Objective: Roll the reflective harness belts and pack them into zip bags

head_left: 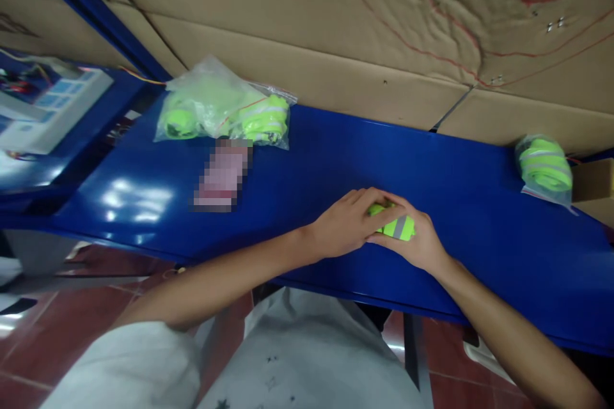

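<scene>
Both my hands meet on a small neon-green rolled band with grey reflective stripes (pixel 399 228) lying on the blue table (pixel 336 160). My left hand (pixel 345 225) is curled over its left side, fingers wrapped on top. My right hand (pixel 418 244) grips it from the right and below. Most of the band is hidden under my fingers.
A clear plastic bag (pixel 223 108) with neon-green bands lies at the table's back left, a blurred pink item (pixel 221 176) in front of it. Another bagged green band (pixel 545 167) sits at the far right. Cardboard sheets (pixel 384 32) line the back. A white device (pixel 48 108) stands left.
</scene>
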A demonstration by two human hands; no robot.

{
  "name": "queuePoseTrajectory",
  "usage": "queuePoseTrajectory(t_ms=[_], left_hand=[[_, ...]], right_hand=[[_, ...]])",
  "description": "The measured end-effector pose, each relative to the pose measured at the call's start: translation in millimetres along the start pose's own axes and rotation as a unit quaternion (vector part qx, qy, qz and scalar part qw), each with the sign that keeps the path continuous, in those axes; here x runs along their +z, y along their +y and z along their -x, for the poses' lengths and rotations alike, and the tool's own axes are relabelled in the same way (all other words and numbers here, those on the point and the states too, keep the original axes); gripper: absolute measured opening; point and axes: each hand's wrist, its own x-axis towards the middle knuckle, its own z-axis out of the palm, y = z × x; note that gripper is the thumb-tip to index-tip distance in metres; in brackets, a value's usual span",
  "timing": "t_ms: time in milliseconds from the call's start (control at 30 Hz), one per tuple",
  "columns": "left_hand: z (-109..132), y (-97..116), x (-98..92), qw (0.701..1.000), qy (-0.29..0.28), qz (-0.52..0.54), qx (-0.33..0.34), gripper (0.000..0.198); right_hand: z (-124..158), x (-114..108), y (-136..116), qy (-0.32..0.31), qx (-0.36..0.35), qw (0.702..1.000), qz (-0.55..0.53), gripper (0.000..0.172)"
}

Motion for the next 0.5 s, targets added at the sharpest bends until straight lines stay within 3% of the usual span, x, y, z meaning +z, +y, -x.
queuePoseTrajectory(t_ms=[100, 200, 267, 400, 500], left_hand=[[1, 2, -1.1, 0.999, -0.030, 0.014, -0.044, 0.058], [0, 3, -0.4, 0.994, -0.053, 0.062, -0.074, 0.059], [0, 2, 1.7, 0.987, -0.039, 0.122, -0.092, 0.057], [3, -7, 6.3, 0.953, 0.055, 0.269, -0.125, 0.069], [7, -15, 8.2, 0.929, 0.055, 0.333, -0.150, 0.073]], right_hand=[[5, 1, 1, 0.002, -0.057, 0.997, 0.050, 0.057], [6, 2, 5, -0.002, -0.071, 0.995, 0.071, 0.053], [4, 1, 10, 0.002, -0.042, 0.997, 0.061, 0.051], [-8, -1, 17, 0.043, 0.093, 0.994, -0.034, 0.057], [-13, -1, 17, 0.059, 0.149, 0.981, -0.110, 0.059]])
